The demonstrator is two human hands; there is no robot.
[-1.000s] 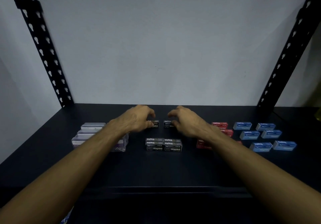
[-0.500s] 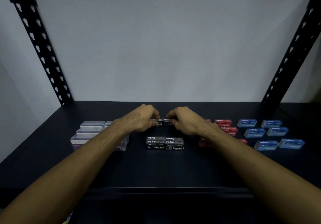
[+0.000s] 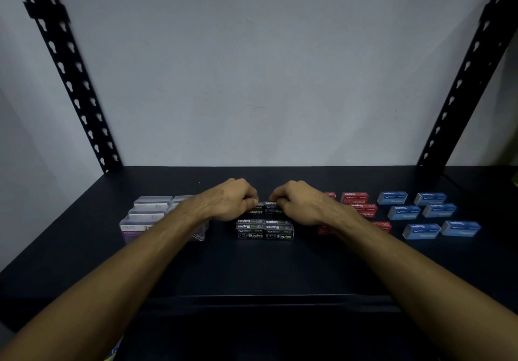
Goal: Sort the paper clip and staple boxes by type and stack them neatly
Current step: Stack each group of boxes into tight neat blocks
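Note:
Black staple boxes stand mid-shelf. A front group [image 3: 265,229] of several lies stacked two high, side by side. Behind it my left hand [image 3: 228,202] grips one black box [image 3: 255,211] and my right hand [image 3: 298,202] grips another black box [image 3: 273,210]; the two boxes touch end to end. Clear paper clip boxes [image 3: 148,215] sit at the left, partly hidden by my left forearm. Red staple boxes [image 3: 356,198] lie to the right of my right hand, some covered by my wrist. Blue staple boxes [image 3: 420,230] are spread at the far right.
The dark shelf [image 3: 252,271] has black perforated uprights at the back left [image 3: 70,80] and back right [image 3: 462,80] before a pale wall. The shelf's front lip [image 3: 260,300] runs under my forearms.
Both hands drew together, bringing the two rear black boxes from a gap apart to touching end to end. The camera view shifted slightly.

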